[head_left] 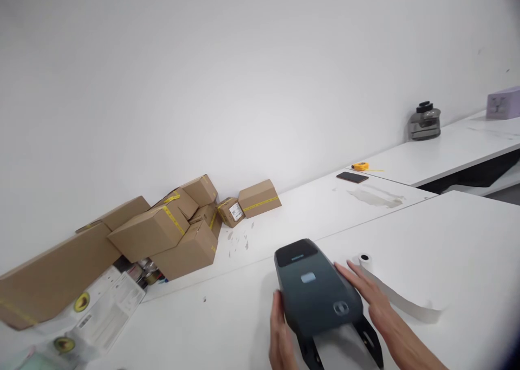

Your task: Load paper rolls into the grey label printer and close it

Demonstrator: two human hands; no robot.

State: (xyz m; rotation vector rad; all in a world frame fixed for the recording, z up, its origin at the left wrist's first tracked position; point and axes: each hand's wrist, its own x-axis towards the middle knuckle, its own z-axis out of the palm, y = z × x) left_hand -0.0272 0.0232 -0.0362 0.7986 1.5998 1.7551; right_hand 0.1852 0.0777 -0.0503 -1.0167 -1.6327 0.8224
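A dark blue-grey label printer (314, 294) with a black front panel and two black arms at its near end is between my hands on the white table. My left hand (280, 335) is closed against its left side, the fingertips partly hidden. Along the right side lies my right hand (371, 297), its fingers stretched out and pressed to the casing, so both hands hold the printer. Just beyond my right hand stands a roll of white paper (365, 260), with a loose strip curling off to the right.
Several cardboard boxes (148, 232) are heaped against the wall at left, near printed plastic packaging (109, 310). A phone (352, 177) and a yellow tape measure (360, 166) lie at the back right. Farther off are a dark translucent jug (424, 122) and a purple box (504, 104).
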